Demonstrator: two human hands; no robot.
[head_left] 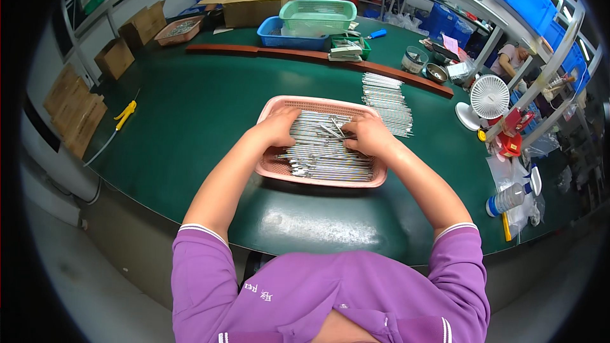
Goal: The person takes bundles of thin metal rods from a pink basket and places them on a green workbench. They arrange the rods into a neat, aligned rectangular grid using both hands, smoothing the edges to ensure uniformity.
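Inside the pink mesh basket (321, 181), our left hand (277, 128) parts thumb and fingers beside the metal rods (330, 164), gripping nothing visible; our right hand (370, 134) half-curls, its hold unclear. Dragging crossed rods could scatter neighbours.

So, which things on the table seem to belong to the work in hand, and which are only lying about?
Likely in use:
- pink basket, both hands inside
- metal rods in it
- row of rods beyond, probably

Likely just lying about:
- yellow air gun
- white fan
- spray bottle
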